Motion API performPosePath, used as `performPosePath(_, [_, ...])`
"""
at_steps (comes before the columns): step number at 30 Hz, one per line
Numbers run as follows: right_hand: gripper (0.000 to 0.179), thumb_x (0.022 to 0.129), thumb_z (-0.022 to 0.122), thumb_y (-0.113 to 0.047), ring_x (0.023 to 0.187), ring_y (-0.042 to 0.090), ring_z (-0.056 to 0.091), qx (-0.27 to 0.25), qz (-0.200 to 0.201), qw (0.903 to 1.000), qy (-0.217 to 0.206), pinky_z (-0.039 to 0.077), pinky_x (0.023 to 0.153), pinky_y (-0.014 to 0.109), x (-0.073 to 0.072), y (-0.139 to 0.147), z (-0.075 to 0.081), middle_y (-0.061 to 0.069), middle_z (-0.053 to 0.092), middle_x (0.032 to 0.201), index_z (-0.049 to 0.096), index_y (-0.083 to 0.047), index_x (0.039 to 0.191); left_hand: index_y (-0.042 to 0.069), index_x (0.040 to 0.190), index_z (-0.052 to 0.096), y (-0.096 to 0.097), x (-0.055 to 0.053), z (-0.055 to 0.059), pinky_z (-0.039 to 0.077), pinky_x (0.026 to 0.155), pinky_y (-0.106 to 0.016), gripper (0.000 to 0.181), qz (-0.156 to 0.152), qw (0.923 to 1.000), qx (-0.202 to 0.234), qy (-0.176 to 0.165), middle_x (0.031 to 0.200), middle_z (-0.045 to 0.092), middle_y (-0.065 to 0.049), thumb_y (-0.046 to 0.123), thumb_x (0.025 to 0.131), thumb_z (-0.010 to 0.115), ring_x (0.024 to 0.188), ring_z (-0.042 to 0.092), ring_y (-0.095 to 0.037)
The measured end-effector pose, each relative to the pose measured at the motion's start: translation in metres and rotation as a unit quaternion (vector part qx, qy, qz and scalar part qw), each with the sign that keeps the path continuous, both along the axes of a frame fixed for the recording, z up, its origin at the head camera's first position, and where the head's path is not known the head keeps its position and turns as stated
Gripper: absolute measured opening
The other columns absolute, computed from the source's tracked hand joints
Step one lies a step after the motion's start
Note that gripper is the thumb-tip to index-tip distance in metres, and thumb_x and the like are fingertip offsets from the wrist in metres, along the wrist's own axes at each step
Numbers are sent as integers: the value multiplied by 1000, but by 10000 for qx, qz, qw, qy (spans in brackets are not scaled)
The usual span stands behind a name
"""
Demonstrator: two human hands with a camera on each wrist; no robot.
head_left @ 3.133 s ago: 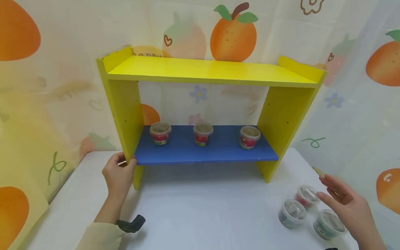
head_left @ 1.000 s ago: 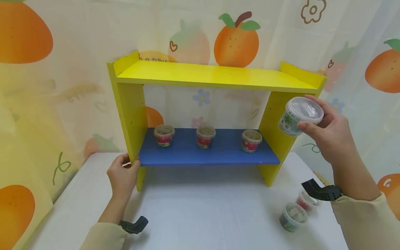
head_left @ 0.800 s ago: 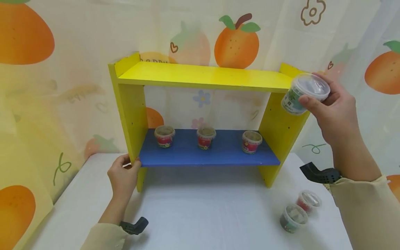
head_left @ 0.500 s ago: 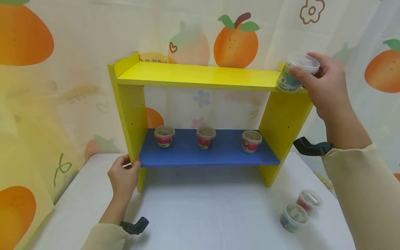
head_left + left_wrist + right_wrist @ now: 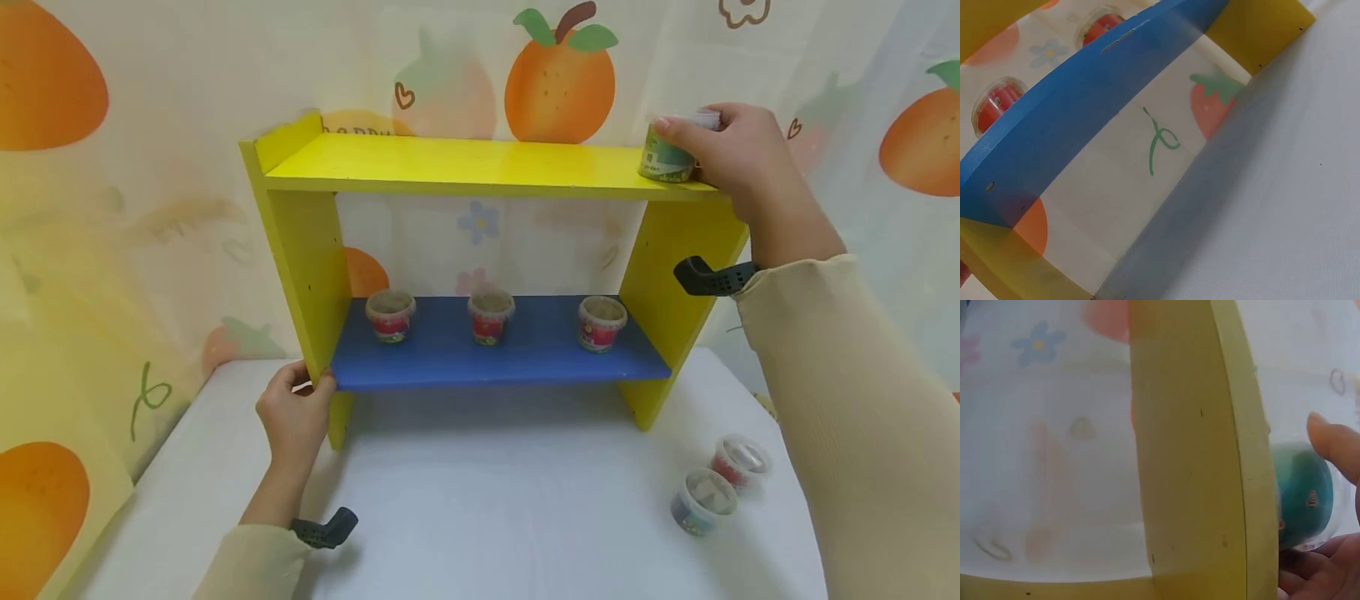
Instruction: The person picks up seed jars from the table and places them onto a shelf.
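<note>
A green-labelled plastic tub (image 5: pixel 666 157) with a clear lid is at the right end of the yellow top shelf (image 5: pixel 465 167). My right hand (image 5: pixel 738 154) grips it, thumb on the near side; in the right wrist view the tub (image 5: pixel 1302 494) sits against the board between thumb and fingers. My left hand (image 5: pixel 296 417) holds the lower left upright (image 5: pixel 303 283) of the shelf unit, its thumb at the corner of the blue shelf (image 5: pixel 495 358). Three red-labelled tubs stand on that blue shelf: left (image 5: pixel 390 317), middle (image 5: pixel 490 317) and right (image 5: pixel 600 323).
On the white table (image 5: pixel 510 500), at the right, stand two lidded tubs close together, a blue-green one (image 5: pixel 703 502) and a red one (image 5: pixel 738 460). Behind the unit hangs a fruit-printed curtain (image 5: pixel 450 92). Bulky black wrist straps (image 5: pixel 712 277) are on both arms.
My right hand picked up the green tub from the table, raised it past the unit's right side and brought it left onto the top shelf. My left hand kept its grip on the upright.
</note>
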State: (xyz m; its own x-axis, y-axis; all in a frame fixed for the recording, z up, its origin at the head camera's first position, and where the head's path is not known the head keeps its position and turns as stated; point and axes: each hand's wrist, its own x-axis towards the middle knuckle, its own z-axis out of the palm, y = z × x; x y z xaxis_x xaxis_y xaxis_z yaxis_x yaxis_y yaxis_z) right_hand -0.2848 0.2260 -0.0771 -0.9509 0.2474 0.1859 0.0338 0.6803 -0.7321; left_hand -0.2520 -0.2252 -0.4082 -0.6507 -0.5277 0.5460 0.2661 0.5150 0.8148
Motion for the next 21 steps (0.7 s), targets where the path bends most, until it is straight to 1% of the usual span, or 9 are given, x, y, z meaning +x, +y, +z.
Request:
performPosePath(2, [89,63,60,-83,96,19,44,19,-37,9998,-185,39,85,36,-6,-1,3,0,48,106,52,-23,128,-4,97,71,0,-1,1,49,68,-7,23,1,10000,10,20,87,71,-15,15,84,72,75,54,1])
performPosePath(6, [88,59,61,-83,92,20,45,-65,-65,9988,-476,40,81,35,-16,0,6,2,46,101,50,-24,123,-4,96,71,0,-2,1,47,67,-5,22,-39,10000,75,48,86,70,-15,14,84,72,75,54,1])
performPosePath(9, [82,59,62,-82,89,20,46,-172,-52,9981,-587,42,77,34,-23,0,9,1,45,98,51,-26,117,-4,96,71,0,-3,0,46,67,-4,22,-66,9999,96,64,87,70,-15,14,84,72,75,54,1])
performPosePath(12, [75,58,65,-79,88,19,47,-339,-41,9976,-602,44,74,31,-29,-1,11,-1,45,98,51,-26,109,-4,96,71,0,-3,0,46,67,-3,22,-68,9999,110,74,87,70,-15,14,84,72,75,55,0])
performPosePath(14, [77,59,68,-77,88,17,48,-522,-48,9970,-576,46,73,27,-34,-2,11,-3,45,99,51,-26,115,-4,96,71,0,-4,-1,47,67,-4,22,-73,9999,101,70,87,70,-15,15,84,72,76,55,-1])
performPosePath(17, [88,61,69,-75,89,15,50,-637,-140,9962,-574,48,72,24,-39,-3,10,-6,44,102,47,-25,130,-4,97,71,0,-3,-1,48,68,-6,23,-90,9999,84,88,88,71,-15,15,84,73,76,55,0])
performPosePath(19, [97,62,68,-75,89,15,49,-577,-211,9963,-603,48,73,23,-41,-4,8,-6,43,102,42,-23,139,-4,97,71,0,-2,0,48,68,-6,23,-98,9999,65,95,89,71,-14,15,84,73,76,55,1])
performPosePath(21, [103,61,67,-77,89,15,48,-457,-272,9965,-650,47,76,24,-41,-4,7,-6,43,103,40,-22,144,-4,97,71,0,-2,0,48,68,-6,23,-87,9999,63,114,89,71,-14,15,84,73,76,54,2])
